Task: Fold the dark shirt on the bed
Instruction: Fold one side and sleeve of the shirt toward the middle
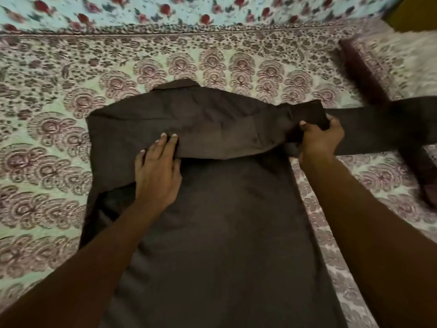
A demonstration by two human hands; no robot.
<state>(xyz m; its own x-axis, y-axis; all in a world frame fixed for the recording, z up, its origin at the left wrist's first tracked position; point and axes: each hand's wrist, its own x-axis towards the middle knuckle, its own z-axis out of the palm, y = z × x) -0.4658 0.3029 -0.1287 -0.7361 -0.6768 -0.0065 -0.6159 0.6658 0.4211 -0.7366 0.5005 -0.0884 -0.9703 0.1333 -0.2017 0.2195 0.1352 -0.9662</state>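
The shirt was spread on the bed; its folded sleeve was pressed by the flat left hand and gripped by the right hand.

Single head view, taken from above the near part of the bed, facing forward and steeply down. Both forearms enter at the bottom corners and reach away from the lens; the left hand and right hand sit near mid-frame, close to the camera. The shirt fills the centre, from the near edge to its far collar. Wide-angle bowing curves the far border; a floral cloth lies farthest.
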